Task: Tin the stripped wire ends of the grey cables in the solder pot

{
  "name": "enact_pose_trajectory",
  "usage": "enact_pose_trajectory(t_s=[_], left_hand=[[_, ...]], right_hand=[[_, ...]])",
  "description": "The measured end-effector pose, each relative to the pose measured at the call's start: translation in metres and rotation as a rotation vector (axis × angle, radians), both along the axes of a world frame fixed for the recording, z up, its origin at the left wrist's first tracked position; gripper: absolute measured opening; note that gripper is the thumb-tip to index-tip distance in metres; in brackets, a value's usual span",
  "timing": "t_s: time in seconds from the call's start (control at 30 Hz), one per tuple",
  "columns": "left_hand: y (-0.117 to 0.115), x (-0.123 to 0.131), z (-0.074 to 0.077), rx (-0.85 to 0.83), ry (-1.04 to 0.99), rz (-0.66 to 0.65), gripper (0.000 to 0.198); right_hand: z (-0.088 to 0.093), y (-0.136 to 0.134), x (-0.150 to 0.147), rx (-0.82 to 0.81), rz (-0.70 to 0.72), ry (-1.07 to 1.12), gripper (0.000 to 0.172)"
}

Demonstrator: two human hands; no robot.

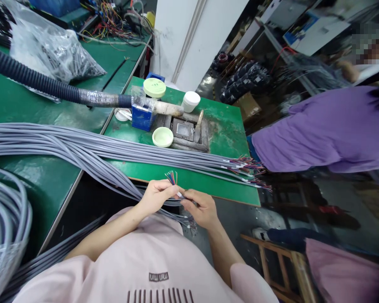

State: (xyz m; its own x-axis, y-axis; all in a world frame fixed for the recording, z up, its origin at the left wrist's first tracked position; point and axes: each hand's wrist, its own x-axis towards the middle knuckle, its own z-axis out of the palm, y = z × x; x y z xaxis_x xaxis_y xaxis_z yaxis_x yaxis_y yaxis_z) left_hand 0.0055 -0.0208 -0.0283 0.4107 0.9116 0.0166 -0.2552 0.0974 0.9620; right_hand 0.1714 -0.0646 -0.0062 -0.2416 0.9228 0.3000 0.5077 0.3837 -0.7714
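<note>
My left hand (156, 196) pinches the end of a grey cable, its coloured inner wires (172, 177) fanning upward just above my fingers. My right hand (200, 208) is closed on the same cable close beside the left, with more grey cable ends hanging under it. A thick bundle of grey cables (113, 152) runs from the left across the green table (230, 130) to stripped coloured tips (249, 166) near the table's right edge.
A metal pot set in the table (186, 131) sits behind the bundle, with a pale green dish (162, 137), a white jar (190, 101), a blue box (142, 115) and a corrugated hose (34, 80). A person in purple (322, 130) bends at the right. A wooden stool (281, 261) stands lower right.
</note>
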Motion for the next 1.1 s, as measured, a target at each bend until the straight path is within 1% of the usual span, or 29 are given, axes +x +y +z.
enact_pose_trajectory(t_s=[0.1,0.17,0.2,0.23,0.27,0.3,0.37,0.4,0.43,0.47,0.5,0.57,0.63,0.7,0.73,0.87,0.93,1.0,1.03,1.1], left_hand=[[0.000,0.007,0.000,-0.033,-0.016,-0.045,0.048],[0.001,0.011,0.002,-0.019,0.018,-0.107,0.054],[0.003,0.011,0.003,0.023,0.059,-0.124,0.054],[0.006,0.012,0.004,0.096,0.119,-0.118,0.052],[0.011,0.011,0.005,0.199,0.193,-0.085,0.046],[0.016,0.010,0.004,0.325,0.278,-0.032,0.039],[0.028,0.009,0.002,0.600,0.472,0.075,0.028],[0.035,0.010,0.000,0.723,0.572,0.102,0.025],[0.040,0.012,-0.003,0.826,0.671,0.110,0.024],[0.044,0.015,-0.004,0.908,0.767,0.104,0.024],[0.047,0.019,-0.006,0.969,0.855,0.093,0.024],[0.049,0.028,-0.007,1.045,0.986,0.076,0.027],[0.046,0.036,-0.006,1.075,1.059,0.071,0.029],[0.044,0.041,-0.003,1.078,1.111,0.060,0.033],[0.044,0.044,-0.002,1.078,1.140,0.051,0.034],[0.047,0.051,0.000,1.106,1.230,0.015,0.027],[0.048,0.052,-0.002,1.115,1.209,-0.004,0.024],[0.046,0.050,-0.002,1.087,1.151,-0.041,0.024],[0.044,0.047,0.000,1.057,1.109,-0.072,0.024],[0.038,0.039,0.004,0.975,1.008,-0.142,0.025]], right_hand=[[0.000,-0.004,0.002,0.043,0.030,-0.019,0.022],[0.000,-0.012,0.014,0.028,0.010,-0.073,0.022],[-0.001,-0.019,0.026,-0.007,-0.032,-0.114,0.023],[-0.002,-0.027,0.040,-0.062,-0.089,-0.171,0.026],[-0.003,-0.037,0.057,-0.135,-0.179,-0.238,0.031],[-0.005,-0.047,0.075,-0.246,-0.279,-0.341,0.036],[-0.009,-0.066,0.108,-0.461,-0.468,-0.630,0.044],[-0.011,-0.074,0.120,-0.550,-0.518,-0.723,0.045],[-0.013,-0.080,0.127,-0.611,-0.533,-0.761,0.047],[-0.014,-0.084,0.130,-0.651,-0.514,-0.750,0.047],[-0.015,-0.085,0.127,-0.666,-0.469,-0.698,0.048],[-0.015,-0.081,0.110,-0.652,-0.341,-0.530,0.047],[-0.016,-0.072,0.089,-0.640,-0.244,-0.374,0.037],[-0.018,-0.061,0.071,-0.654,-0.189,-0.224,0.027],[-0.019,-0.056,0.064,-0.681,-0.168,-0.147,0.025],[-0.030,-0.046,0.048,-0.807,-0.051,0.161,0.024],[-0.038,-0.043,0.042,-0.879,-0.030,0.292,0.026],[-0.043,-0.039,0.039,-0.881,-0.045,0.401,0.033],[-0.044,-0.036,0.039,-0.841,-0.084,0.464,0.037],[-0.042,-0.030,0.043,-0.693,-0.236,0.623,0.045]])
